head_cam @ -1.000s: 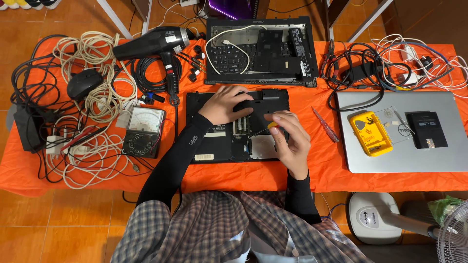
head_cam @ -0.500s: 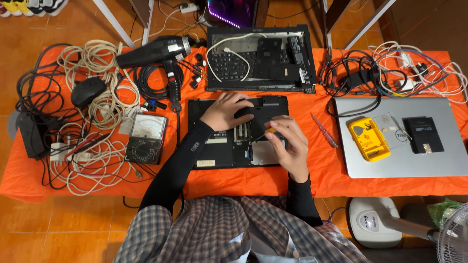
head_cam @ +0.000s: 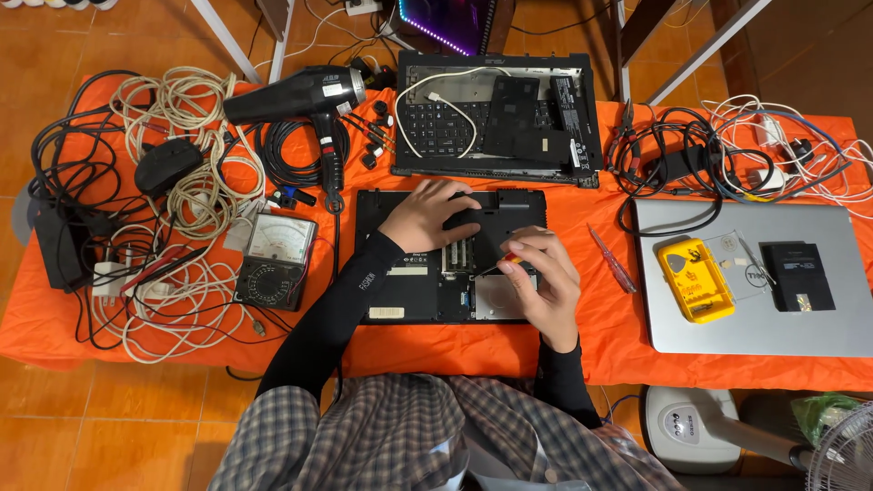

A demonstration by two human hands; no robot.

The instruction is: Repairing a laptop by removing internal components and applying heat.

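Observation:
An opened black laptop base (head_cam: 409,291) lies bottom-up on the orange-covered table (head_cam: 582,350) in front of me. My left hand (head_cam: 426,214) rests flat on its upper middle, fingers spread over the black casing. My right hand (head_cam: 544,282) hovers over the right part of the base, pinching a small screwdriver (head_cam: 506,262) with an orange-red handle; its tip points down into the open bay. The part under my right palm is hidden.
A second dismantled laptop (head_cam: 496,118) lies behind. At left are a black hair dryer (head_cam: 296,95), an analog multimeter (head_cam: 273,262), a mouse (head_cam: 166,165) and tangled cables. At right, a silver laptop (head_cam: 755,277) carries a yellow bit case (head_cam: 696,280); a red screwdriver (head_cam: 612,259) lies beside it.
The camera view shifted slightly. My right hand has edged a little over the base with the screwdriver; my left hand stays pressed on the casing.

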